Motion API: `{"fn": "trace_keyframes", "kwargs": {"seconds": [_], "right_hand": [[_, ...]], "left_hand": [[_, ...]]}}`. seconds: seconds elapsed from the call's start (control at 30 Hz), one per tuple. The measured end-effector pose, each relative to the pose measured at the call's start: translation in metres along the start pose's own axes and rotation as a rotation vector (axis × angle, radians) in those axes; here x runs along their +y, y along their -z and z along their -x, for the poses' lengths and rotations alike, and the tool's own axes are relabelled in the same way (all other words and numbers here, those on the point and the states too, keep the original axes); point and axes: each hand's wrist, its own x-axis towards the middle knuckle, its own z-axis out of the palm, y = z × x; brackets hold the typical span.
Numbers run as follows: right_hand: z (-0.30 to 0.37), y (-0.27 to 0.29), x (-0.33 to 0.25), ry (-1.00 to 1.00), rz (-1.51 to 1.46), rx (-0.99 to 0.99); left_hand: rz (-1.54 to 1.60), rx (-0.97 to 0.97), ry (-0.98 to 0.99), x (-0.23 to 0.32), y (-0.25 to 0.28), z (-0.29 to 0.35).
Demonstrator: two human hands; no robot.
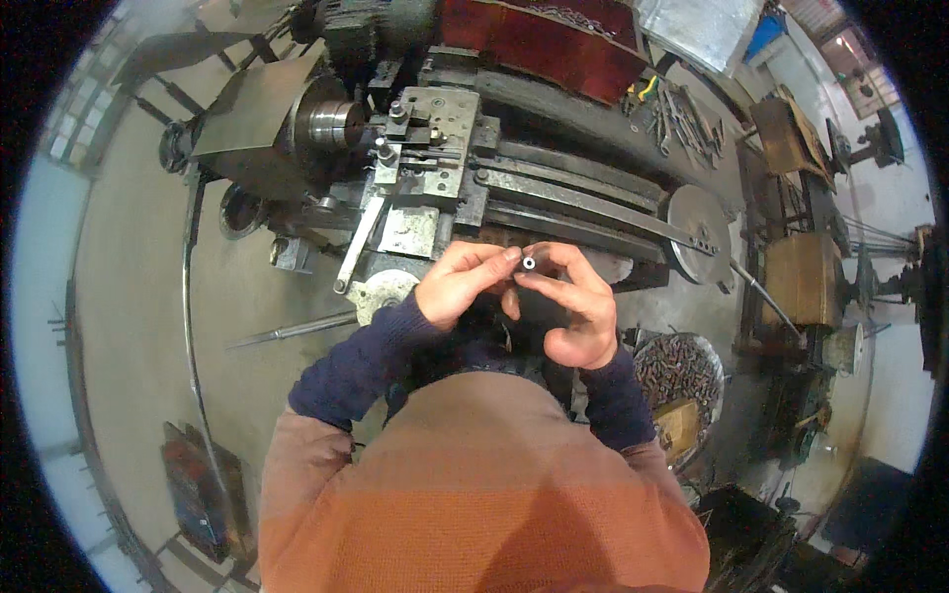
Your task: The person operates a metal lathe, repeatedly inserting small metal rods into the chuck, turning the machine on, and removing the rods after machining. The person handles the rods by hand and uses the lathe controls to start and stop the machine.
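Note:
Between my two hands, in front of the lathe, is a small metal ring-shaped part (529,264) with a dark hole in its bright end. My left hand (463,282) has its thumb and fingers closed at the part's left side. From the right, my right hand (578,306) pinches it with thumb and fingertips. How far the part reaches behind the fingers is hidden. Just beyond my hands lies the lathe's carriage with its tool post (388,158), and a lever handle (360,242) points toward me left of them.
The lathe chuck (331,126) is at the upper left, the bed rails (583,198) run right. Wrenches (682,124) lie on a tray behind. A red bin (554,44) stands at the back. A tub of small metal pieces (680,376) sits right of me.

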Motion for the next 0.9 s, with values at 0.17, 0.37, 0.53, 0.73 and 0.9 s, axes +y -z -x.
{"fn": "trace_keyframes", "kwargs": {"seconds": [0.17, 0.37, 0.53, 0.73, 0.9], "right_hand": [[-0.004, -0.008, 0.006, 0.001, 0.001, 0.002], [-0.012, -0.015, 0.004, 0.05, 0.246, -0.026], [-0.013, -0.017, 0.003, 0.087, 0.351, -0.04], [-0.01, -0.015, 0.006, 0.124, 0.36, -0.095], [-0.009, -0.017, 0.009, 0.13, 0.351, -0.107]], "left_hand": [[0.2, 0.019, -0.007, -0.01, 0.005, -0.003], [-0.044, 0.128, -0.098, -0.003, 0.009, 0.002], [-0.267, 0.207, -0.148, -0.003, 0.013, 0.005], [-0.783, 0.291, -0.387, 0.001, 0.011, 0.01], [-0.932, 0.314, -0.435, 0.004, 0.011, 0.013]]}}
